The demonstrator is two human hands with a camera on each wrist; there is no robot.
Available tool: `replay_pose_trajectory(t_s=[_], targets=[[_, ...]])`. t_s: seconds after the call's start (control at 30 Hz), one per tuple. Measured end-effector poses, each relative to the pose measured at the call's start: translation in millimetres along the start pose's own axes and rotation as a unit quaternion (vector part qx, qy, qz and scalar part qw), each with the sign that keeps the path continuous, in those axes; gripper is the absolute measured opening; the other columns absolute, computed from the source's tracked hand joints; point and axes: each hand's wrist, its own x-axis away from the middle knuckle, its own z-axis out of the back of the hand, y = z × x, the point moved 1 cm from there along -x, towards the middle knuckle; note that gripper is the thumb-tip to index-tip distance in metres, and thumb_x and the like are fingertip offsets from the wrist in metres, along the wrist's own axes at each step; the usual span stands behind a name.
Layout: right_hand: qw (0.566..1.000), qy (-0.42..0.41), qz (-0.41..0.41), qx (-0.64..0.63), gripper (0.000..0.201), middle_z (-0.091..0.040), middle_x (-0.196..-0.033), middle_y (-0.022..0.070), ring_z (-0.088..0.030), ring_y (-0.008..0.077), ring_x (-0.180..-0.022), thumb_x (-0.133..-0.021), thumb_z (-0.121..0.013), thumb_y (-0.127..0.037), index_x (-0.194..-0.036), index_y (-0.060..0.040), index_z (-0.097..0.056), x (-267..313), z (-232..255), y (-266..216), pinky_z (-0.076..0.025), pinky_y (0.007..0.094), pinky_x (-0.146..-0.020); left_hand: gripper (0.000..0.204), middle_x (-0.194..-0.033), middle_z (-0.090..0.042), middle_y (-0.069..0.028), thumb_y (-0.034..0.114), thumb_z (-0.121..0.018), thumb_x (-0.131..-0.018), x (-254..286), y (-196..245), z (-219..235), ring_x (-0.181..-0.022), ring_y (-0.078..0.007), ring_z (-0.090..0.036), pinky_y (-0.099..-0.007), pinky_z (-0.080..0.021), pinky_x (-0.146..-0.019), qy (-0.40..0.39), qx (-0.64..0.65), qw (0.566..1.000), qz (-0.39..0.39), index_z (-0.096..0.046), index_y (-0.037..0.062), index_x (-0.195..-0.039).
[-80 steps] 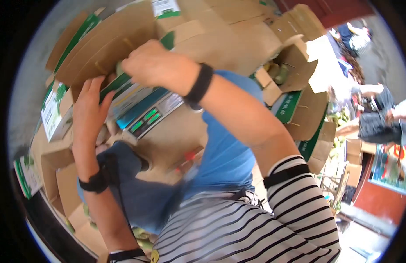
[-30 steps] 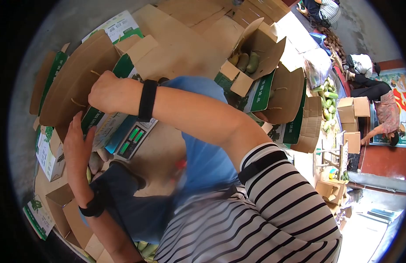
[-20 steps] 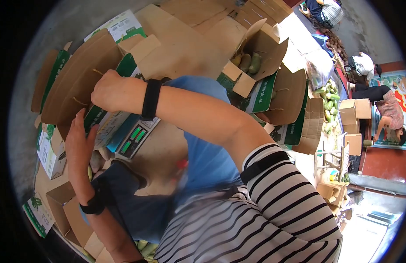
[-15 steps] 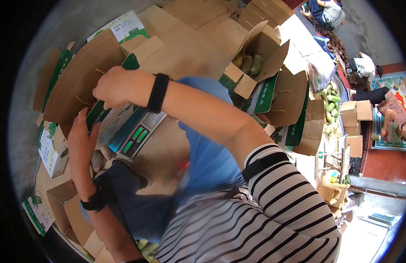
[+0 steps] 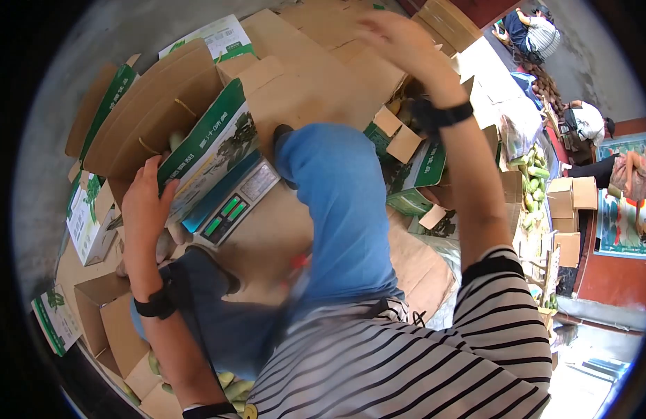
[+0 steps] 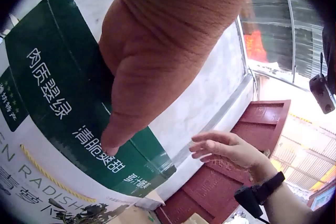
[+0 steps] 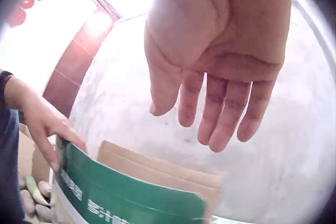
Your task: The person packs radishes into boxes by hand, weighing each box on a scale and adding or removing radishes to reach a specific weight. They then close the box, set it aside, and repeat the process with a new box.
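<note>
My left hand holds the near edge of an open cardboard radish box, thumb on the green printed outside and fingers over the inner side. In the left wrist view the thumb presses the green flap; the other fingers are hidden behind it. A pale green radish shows inside. Under the box is a digital scale with a blue platform and lit green display. My right hand is raised in the air, away from the box, holding nothing; the right wrist view shows its palm and loosely straight fingers.
Another open box stands right of my knee, partly behind my right arm. An open carton is at lower left, with radishes near my lap. Piled green radishes and other people are farther right.
My right hand has left the box's top and swung up and to the right, opening on the way. My left hand stays at the box edge. The view has shifted slightly.
</note>
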Motion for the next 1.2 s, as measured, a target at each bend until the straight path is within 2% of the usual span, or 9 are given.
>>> replay_pose_trajectory(t_s=[0.17,0.3,0.43,0.53,0.67,0.93,1.0,1.07,1.2], targets=[[0.957,0.116,-0.2,0.176,0.037,-0.062,-0.113,0.0164,-0.062,0.0331,-0.097,-0.087,-0.062,-0.024,-0.12,-0.0059,-0.059,160.7,39.4,205.7,-0.05,0.0382,-0.084,0.044,-0.112,-0.06,-0.0196,0.022,-0.063,-0.087,1.4,0.8,0.2,-0.1,-0.0391,-0.059,-0.045,-0.048,-0.08,-0.005,-0.004,1.0,0.001,-0.046,0.0064,-0.125],[0.863,0.053,-0.415,0.284,0.037,-0.063,-0.109,0.0225,-0.059,0.0367,-0.105,-0.085,-0.056,-0.023,-0.118,-0.0057,-0.06,274.5,95.3,194.6,-0.046,0.0463,-0.09,0.045,-0.112,-0.06,-0.0198,0.022,-0.063,-0.087,1.5,2.3,0.2,-0.101,-0.0389,-0.059,-0.0451,-0.048,-0.08,-0.011,-0.011,1.0,0.007,-0.045,0.0069,-0.126],[0.674,-0.146,-0.632,0.354,0.049,-0.06,-0.113,0.0258,-0.057,0.0401,-0.108,-0.073,-0.058,-0.022,-0.116,0.0015,-0.058,469.8,101.3,299.4,-0.046,0.05,-0.093,0.046,-0.106,-0.061,-0.0187,0.021,-0.065,-0.084,2.3,-0.6,-3.3,-0.094,-0.0388,-0.06,-0.0457,-0.049,-0.076,0.021,-0.008,1.0,-0.016,-0.047,0.0062,-0.124],[0.595,-0.056,-0.729,0.334,0.044,-0.06,-0.118,0.025,-0.058,0.0423,-0.107,-0.076,-0.054,-0.026,-0.108,0.0027,-0.065,501.1,107.7,225.7,-0.046,0.0487,-0.093,0.046,-0.107,-0.061,-0.019,0.021,-0.065,-0.084,1.7,0.0,-3.7,-0.094,-0.0386,-0.06,-0.0452,-0.049,-0.076,0.018,-0.009,1.0,-0.012,-0.046,0.0059,-0.124],[0.685,-0.274,-0.64,0.216,0.034,-0.066,-0.096,0.0252,-0.063,0.0378,-0.098,-0.075,-0.059,-0.029,-0.091,-0.0011,-0.07,628.3,109.2,270.0,-0.049,0.0435,-0.085,0.045,-0.113,-0.06,-0.0205,0.021,-0.062,-0.087,0.5,-4.2,-5.2,-0.102,-0.0397,-0.058,-0.045,-0.048,-0.081,0.006,-0.004,1.0,-0.008,-0.045,0.007,-0.126],[0.664,-0.307,-0.62,0.284,0.041,-0.066,-0.096,0.0252,-0.064,0.0382,-0.094,-0.085,-0.055,-0.033,-0.089,0.0062,-0.067,635.0,115.1,224.6,-0.051,0.0442,-0.08,0.044,-0.113,-0.059,-0.022,0.021,-0.062,-0.088,1.3,-2.5,-4.0,-0.103,-0.0404,-0.058,-0.0449,-0.047,-0.081,0.0,-0.004,1.0,-0.003,-0.045,0.0059,-0.126],[0.727,-0.478,-0.376,0.321,0.043,-0.067,-0.095,0.0247,-0.066,0.0368,-0.089,-0.085,-0.057,-0.035,-0.095,0.0056,-0.065,628.0,124.9,204.2,-0.053,0.0417,-0.076,0.044,-0.112,-0.059,-0.022,0.02,-0.062,-0.088,2.5,-2.7,-2.6,-0.102,-0.0405,-0.058,-0.045,-0.047,-0.081,0.003,0.007,1.0,-0.021,-0.045,0.0054,-0.125],[0.689,-0.105,-0.707,0.119,0.043,-0.067,-0.091,0.0252,-0.064,0.0368,-0.088,-0.085,-0.051,-0.034,-0.095,0.0061,-0.065,583.5,120.7,148.9,-0.048,0.0454,-0.078,0.043,-0.112,-0.059,-0.0219,0.02,-0.061,-0.088,3.0,-0.5,-0.1,-0.102,-0.0405,-0.058,-0.045,-0.047,-0.081,0.001,0.007,1.0,-0.019,-0.045,0.0052,-0.125],[0.694,-0.054,-0.703,0.143,0.048,-0.067,-0.086,0.0217,-0.064,0.0332,-0.082,-0.086,-0.054,-0.039,-0.096,0.0064,-0.064,622.9,109.1,144.7,-0.048,0.0418,-0.074,0.044,-0.114,-0.059,-0.0216,0.019,-0.062,-0.088,3.0,-5.1,-1.8,-0.102,-0.0405,-0.058,-0.045,-0.047,-0.081,-0.008,0.003,1.0,-0.025,-0.044,0.0049,-0.126]])
